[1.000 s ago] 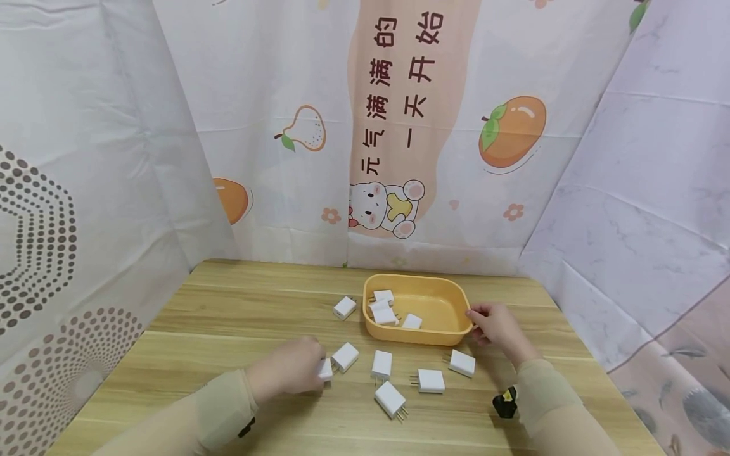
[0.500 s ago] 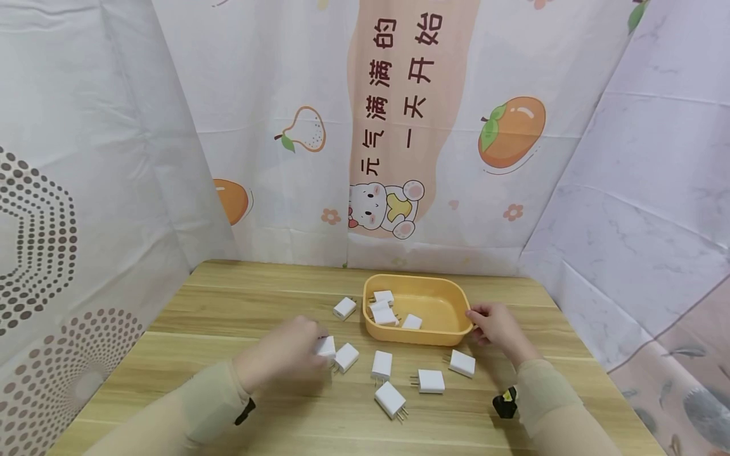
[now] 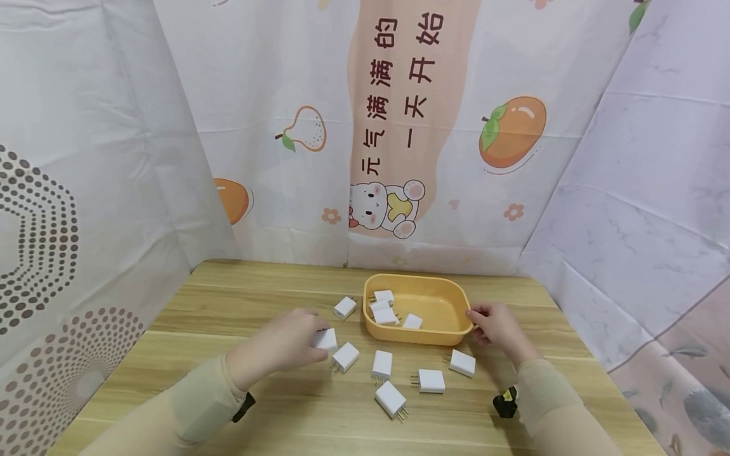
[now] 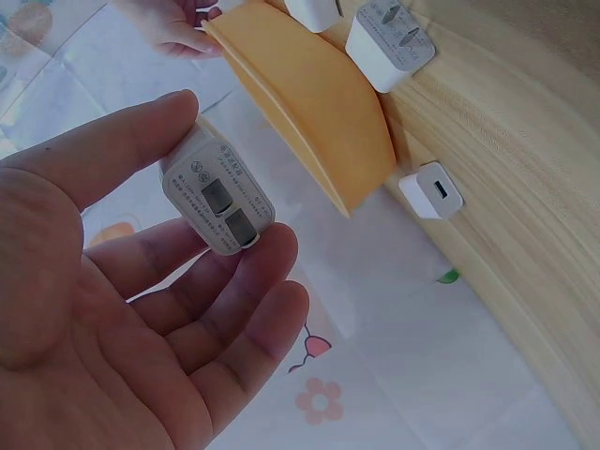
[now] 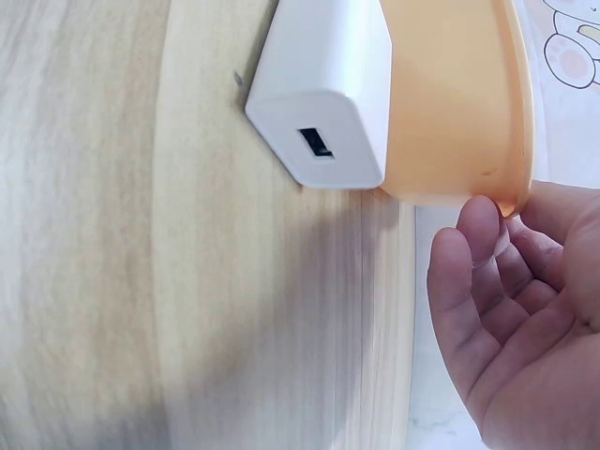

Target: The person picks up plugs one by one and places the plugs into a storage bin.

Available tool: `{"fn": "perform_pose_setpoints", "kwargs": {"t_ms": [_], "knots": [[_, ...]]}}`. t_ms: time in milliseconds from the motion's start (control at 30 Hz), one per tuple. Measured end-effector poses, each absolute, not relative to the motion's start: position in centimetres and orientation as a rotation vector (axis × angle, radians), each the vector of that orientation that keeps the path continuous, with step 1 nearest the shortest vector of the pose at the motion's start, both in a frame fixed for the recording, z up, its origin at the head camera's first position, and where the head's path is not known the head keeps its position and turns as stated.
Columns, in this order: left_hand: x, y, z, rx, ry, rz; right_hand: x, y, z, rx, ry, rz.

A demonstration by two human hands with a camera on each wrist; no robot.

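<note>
Between thumb and fingers, my left hand (image 3: 279,342) pinches a white USB charger (image 4: 220,192), its pronged face turned to the left wrist camera. In the head view this charger is partly covered by the fingers, just left of another charger (image 3: 345,358) on the table. My right hand (image 3: 498,329) pinches the right end rim of an orange-yellow plastic basin (image 3: 419,337); the right wrist view shows thumb and fingertips at that rim (image 5: 511,202). Several white chargers (image 3: 383,312) lie inside the basin, towards its left end.
More chargers lie loose on the wooden table (image 3: 228,304): one (image 3: 345,308) left of the basin, several in front, including one (image 3: 390,399) nearest the viewer and one (image 3: 462,363) near my right hand. Printed curtains (image 3: 274,190) hang behind and at both sides.
My left hand has risen from the table with the charger and moved slightly away from the viewer. The right hand and the basin have stayed in place.
</note>
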State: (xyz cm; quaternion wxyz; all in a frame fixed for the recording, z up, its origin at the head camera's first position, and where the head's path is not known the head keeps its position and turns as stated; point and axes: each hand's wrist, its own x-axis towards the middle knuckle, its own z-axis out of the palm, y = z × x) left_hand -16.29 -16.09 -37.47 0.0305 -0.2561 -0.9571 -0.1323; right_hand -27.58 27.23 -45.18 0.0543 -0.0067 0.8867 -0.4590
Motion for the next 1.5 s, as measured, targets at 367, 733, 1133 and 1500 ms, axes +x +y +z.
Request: {"fn": "perform_pose_setpoints", "kwargs": {"t_ms": [367, 733, 1133, 1500], "knots": [[-16.6, -15.9, -37.6, -0.784, -2.950, -0.425, -27.6, 27.2, -45.1, -0.005, 2.692, -1.387], [-17.3, -15.5, -37.7, -0.813, -2.896, -0.421, -27.5, 27.1, -45.2, -0.017, 2.696, -1.387], [-20.1, -13.6, -37.9, -0.799, -2.887, -0.478, -27.4, 27.1, -45.1, -0.007, 2.670, -1.421], [-23.3, -10.5, -37.8, -0.715, -2.921, -0.521, -27.6, 27.2, -45.3, -0.016, 2.682, -1.412]]}}
